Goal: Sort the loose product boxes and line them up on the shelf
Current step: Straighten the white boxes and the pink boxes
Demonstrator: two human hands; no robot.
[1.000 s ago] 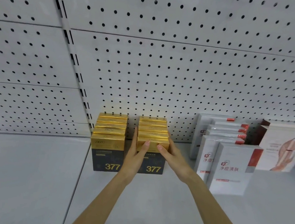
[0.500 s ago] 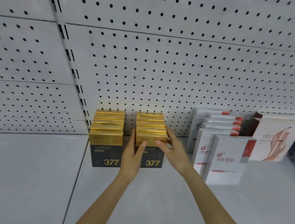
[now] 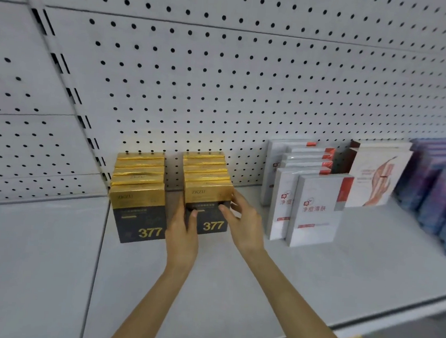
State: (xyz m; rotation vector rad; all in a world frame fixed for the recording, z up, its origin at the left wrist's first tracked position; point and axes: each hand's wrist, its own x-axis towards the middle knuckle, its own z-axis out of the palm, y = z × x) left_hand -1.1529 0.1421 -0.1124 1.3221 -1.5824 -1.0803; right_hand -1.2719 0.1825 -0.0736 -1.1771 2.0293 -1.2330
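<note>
Two rows of gold-topped black boxes marked 377 stand on the grey shelf (image 3: pixel 234 277) against the pegboard. The left row (image 3: pixel 138 202) stands alone. My hands flank the front box of the right row (image 3: pixel 207 210). My left hand (image 3: pixel 182 232) has its fingers in the gap between the rows and its thumb on the box's front face. My right hand (image 3: pixel 243 221) holds the box's right edge, with the thumb on the front and the fingers round the side.
To the right stand white boxes with red corners (image 3: pixel 315 209) in two rows, then a white box with a leg picture (image 3: pixel 377 179), then purple boxes (image 3: pixel 441 188). The shelf's front edge (image 3: pixel 364 324) runs across the lower right.
Both hands slid down from the top sides of the right row to its front box, and the thumbs now lie on its face. The view tilted and shifted right.
</note>
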